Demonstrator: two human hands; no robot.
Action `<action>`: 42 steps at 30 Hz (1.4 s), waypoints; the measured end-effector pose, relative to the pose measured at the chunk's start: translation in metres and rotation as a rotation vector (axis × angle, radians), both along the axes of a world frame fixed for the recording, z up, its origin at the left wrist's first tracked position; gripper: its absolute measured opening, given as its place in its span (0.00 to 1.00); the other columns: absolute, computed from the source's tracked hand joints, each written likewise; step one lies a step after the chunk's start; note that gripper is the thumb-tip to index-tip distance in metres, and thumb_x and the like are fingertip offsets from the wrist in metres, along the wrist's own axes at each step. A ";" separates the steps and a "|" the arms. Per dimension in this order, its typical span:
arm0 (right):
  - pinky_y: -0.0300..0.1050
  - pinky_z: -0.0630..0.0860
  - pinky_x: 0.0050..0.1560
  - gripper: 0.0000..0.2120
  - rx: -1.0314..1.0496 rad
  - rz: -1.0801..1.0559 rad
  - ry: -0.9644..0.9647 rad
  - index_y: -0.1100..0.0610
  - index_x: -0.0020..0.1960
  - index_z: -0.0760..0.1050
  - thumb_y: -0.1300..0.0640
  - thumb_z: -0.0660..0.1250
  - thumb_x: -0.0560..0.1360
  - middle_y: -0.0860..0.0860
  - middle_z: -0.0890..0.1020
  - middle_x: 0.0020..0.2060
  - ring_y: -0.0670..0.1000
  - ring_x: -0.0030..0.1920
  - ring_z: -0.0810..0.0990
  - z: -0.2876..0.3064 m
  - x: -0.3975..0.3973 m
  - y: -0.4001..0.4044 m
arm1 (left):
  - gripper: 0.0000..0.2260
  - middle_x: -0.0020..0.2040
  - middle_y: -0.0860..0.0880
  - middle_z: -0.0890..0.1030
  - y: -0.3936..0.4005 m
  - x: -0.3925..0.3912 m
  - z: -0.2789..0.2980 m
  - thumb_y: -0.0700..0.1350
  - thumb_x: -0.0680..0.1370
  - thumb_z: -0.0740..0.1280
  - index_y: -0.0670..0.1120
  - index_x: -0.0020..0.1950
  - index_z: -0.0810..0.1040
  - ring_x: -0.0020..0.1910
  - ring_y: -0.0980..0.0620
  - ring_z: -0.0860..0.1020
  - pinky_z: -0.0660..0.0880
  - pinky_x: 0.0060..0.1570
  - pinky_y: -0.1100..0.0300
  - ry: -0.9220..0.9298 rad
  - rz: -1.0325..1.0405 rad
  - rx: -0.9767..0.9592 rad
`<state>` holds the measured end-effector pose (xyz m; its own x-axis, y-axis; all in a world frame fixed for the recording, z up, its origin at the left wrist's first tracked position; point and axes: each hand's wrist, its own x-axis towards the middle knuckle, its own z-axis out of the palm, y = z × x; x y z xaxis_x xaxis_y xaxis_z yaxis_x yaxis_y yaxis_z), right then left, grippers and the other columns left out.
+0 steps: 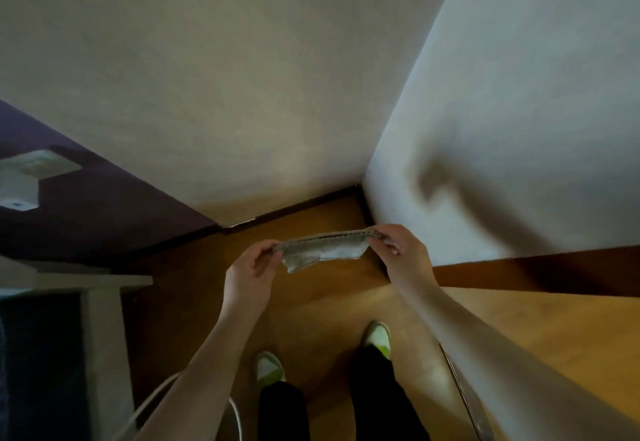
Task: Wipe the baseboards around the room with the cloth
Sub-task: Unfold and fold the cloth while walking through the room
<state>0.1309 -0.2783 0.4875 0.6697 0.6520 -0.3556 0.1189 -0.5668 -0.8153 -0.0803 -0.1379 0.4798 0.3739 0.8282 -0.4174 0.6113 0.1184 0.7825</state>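
A small grey cloth is stretched flat between both hands, above the wooden floor near a room corner. My left hand pinches its left end and my right hand pinches its right end. A dark brown baseboard runs along the foot of the far wall into the corner. Another stretch of baseboard runs along the right wall, partly hidden behind my right forearm.
White walls meet in the corner ahead. A dark purple surface with a white object on it lies at the left, with a white furniture frame below it. My two feet in white-green shoes stand on the wooden floor.
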 end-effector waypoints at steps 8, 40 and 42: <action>0.20 0.70 0.41 0.11 -0.048 -0.130 0.061 0.34 0.51 0.73 0.51 0.66 0.79 0.33 0.79 0.46 0.23 0.48 0.74 -0.159 0.005 0.021 | 0.09 0.48 0.69 0.79 0.021 0.034 -0.139 0.48 0.80 0.67 0.65 0.52 0.77 0.44 0.67 0.79 0.73 0.33 0.73 -0.067 0.072 -0.089; 0.34 0.67 0.56 0.18 -0.084 -0.085 -0.299 0.57 0.69 0.73 0.59 0.64 0.79 0.55 0.76 0.63 0.52 0.58 0.77 -0.576 0.122 0.114 | 0.09 0.53 0.51 0.80 0.093 0.158 -0.588 0.46 0.81 0.66 0.47 0.61 0.76 0.55 0.51 0.78 0.69 0.50 0.65 -0.043 0.032 0.127; 0.38 0.64 0.66 0.25 -0.077 -0.033 -0.316 0.56 0.75 0.65 0.61 0.64 0.79 0.56 0.67 0.71 0.54 0.67 0.70 -0.589 0.111 0.120 | 0.18 0.64 0.45 0.77 0.103 0.165 -0.603 0.45 0.81 0.66 0.43 0.69 0.72 0.65 0.47 0.73 0.67 0.61 0.61 0.034 -0.006 0.247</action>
<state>0.2415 -0.1586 -0.1010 0.7750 0.6074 -0.1744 0.3399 -0.6333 -0.6953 0.0848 -0.0353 -0.1229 0.3687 0.9043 -0.2153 0.6377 -0.0775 0.7664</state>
